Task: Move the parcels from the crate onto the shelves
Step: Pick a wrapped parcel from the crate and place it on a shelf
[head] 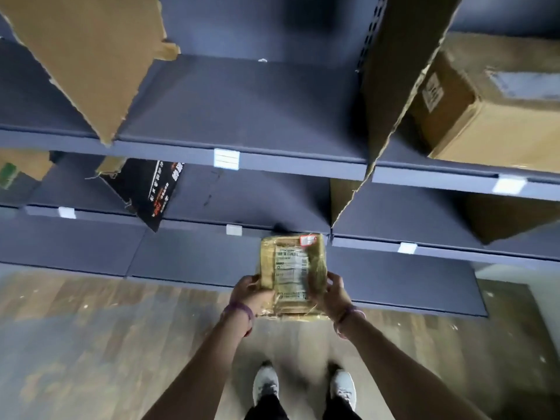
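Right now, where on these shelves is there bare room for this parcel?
Upper shelf is bare between the left divider and right divider. Middle shelf is bare between the black box and right divider. Crowded beyond that divider: a brown box.

Stockroom: labelled shelves (242, 165), cartons (485, 116)

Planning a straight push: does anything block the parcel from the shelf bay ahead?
Nothing visible. The parcel, held by the left hand and right hand, faces bare shelf between the black divider and brown divider.
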